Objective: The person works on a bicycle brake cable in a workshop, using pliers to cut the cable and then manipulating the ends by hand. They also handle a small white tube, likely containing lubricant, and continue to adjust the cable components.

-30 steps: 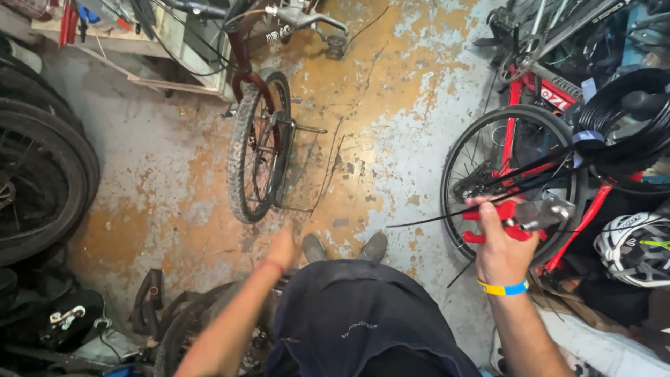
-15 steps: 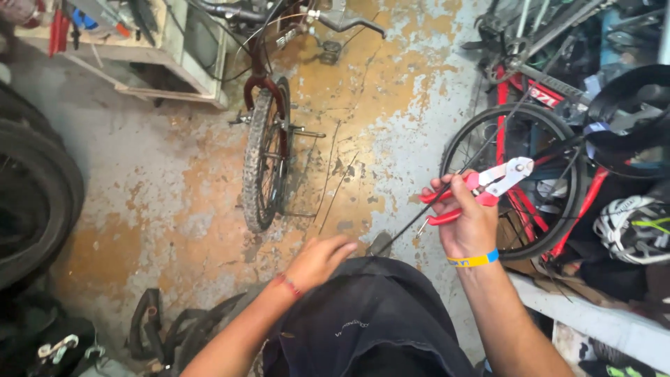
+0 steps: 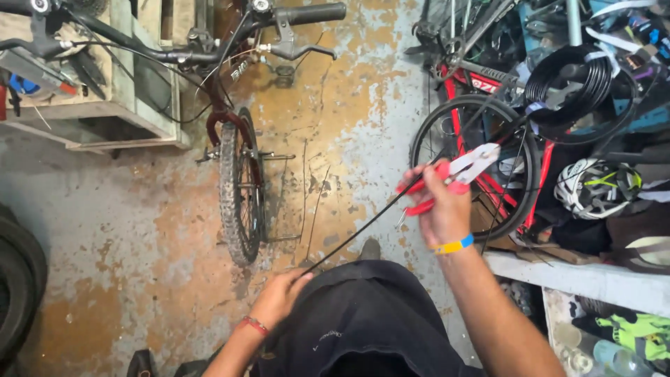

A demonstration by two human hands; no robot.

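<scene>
Your left hand [image 3: 279, 297] pinches the low end of the black cable housing [image 3: 363, 227] just above your dark trousers [image 3: 363, 314]; your right hand [image 3: 441, 206] is closed around the red-handled cable cutters [image 3: 457, 171], their head near the housing's upper run. Bare patchy concrete floor [image 3: 139, 230] lies open to your left front. Beyond stands a knobby bike wheel [image 3: 237, 192]. Right, a red-framed wheel [image 3: 478, 164], helmet [image 3: 597, 185] and coiled housing [image 3: 583, 87] crowd close. The housing's far end is lost among the spokes.
</scene>
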